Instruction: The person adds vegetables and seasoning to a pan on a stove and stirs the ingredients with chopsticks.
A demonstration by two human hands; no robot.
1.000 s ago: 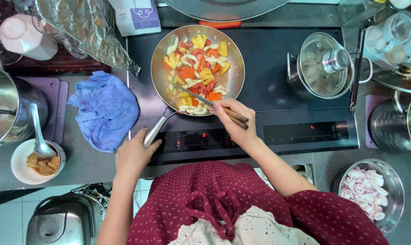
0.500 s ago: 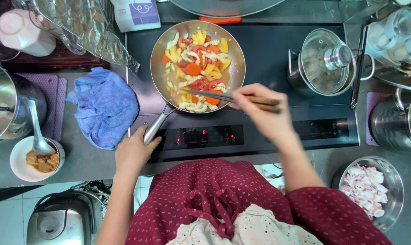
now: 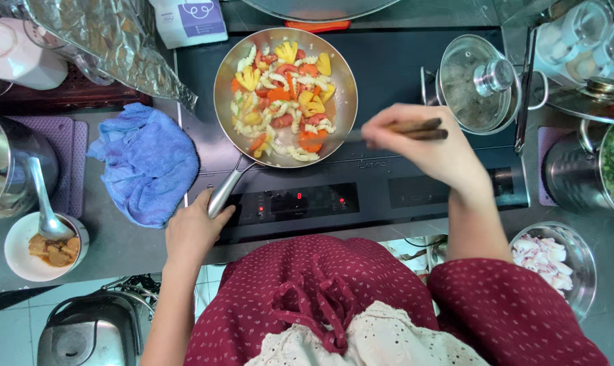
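A steel frying pan (image 3: 341,88) full of red, yellow and pale chopped vegetables (image 3: 283,102) sits on the black induction hob (image 3: 388,68). My left hand (image 3: 195,230) grips the end of the pan's metal handle (image 3: 225,190) at the hob's front edge. To the right of the pan, clear of the food, my right hand (image 3: 422,146) holds a pair of dark wooden chopsticks (image 3: 425,129) level above the hob.
A blue cloth (image 3: 147,163) lies left of the hob. A small lidded pot (image 3: 480,81) stands at the hob's right. A bowl of pale meat pieces (image 3: 547,261) is at lower right, a saucer with spoon (image 3: 39,240) at lower left, and a large steel pot (image 3: 8,163) beside it.
My right hand has drawn the chopsticks out of the pan and moved right, over the hob. My left hand stays on the handle.
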